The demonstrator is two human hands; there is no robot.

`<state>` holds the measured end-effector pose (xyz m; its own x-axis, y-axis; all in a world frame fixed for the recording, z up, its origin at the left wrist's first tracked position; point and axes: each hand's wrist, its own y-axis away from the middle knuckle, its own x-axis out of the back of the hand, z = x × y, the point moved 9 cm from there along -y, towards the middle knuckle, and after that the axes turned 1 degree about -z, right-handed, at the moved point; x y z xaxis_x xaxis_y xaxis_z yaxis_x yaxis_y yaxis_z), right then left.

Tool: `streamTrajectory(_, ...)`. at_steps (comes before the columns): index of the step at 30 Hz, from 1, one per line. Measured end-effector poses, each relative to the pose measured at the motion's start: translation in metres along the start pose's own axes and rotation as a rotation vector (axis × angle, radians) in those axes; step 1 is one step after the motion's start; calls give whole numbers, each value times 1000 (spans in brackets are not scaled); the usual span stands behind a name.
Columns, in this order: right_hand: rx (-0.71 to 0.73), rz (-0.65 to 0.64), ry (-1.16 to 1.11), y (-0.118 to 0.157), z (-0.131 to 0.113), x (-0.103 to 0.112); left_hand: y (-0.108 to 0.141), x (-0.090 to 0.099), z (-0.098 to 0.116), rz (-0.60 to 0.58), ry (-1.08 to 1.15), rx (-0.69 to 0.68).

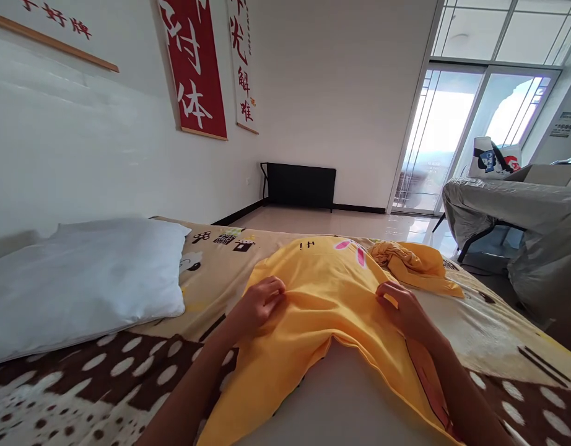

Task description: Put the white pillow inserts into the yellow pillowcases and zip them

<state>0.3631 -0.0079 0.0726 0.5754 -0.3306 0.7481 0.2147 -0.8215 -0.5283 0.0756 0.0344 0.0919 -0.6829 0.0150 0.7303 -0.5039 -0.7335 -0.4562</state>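
A yellow pillowcase (332, 303) with "Hi" and pink shapes printed on it lies in front of me on the bed, its far end bulging. Its near edge arches over a smooth pale surface (345, 396); I cannot tell whether this is a pillow or clothing. My left hand (262, 300) is closed on the left side of the cloth, fingertips pinching a fold. On the right side, my right hand (401, 306) pinches the same cloth between thumb and fingers. Creases run across between the two hands.
To the left lies a white pillow (95, 269). A bunched yellow cloth (415, 263) rests at the right on the patterned bed cover (146, 365). Beyond stand a folded black table (300, 187) by the wall and a plastic-covered table (508, 198) with bags at the right.
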Motion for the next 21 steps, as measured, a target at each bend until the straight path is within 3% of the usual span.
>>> streamTrajectory(3,23,55,-91,2,-3,10,3,17,8,61,89,-37)
streamTrajectory(6,-24,29,-219,2,5,5,8,21,5,21,231,14)
streamTrajectory(10,-94,-33,-341,3,18,-7,10,12,-4,-19,181,76)
streamTrajectory(14,-101,-115,-243,1,20,-15,2,-10,-12,-74,17,38)
streamTrajectory(17,-132,-15,-185,0,22,-5,-3,-14,-14,-12,-8,-28)
streamTrajectory(21,-153,143,-266,3,25,9,-2,1,-12,168,52,-109)
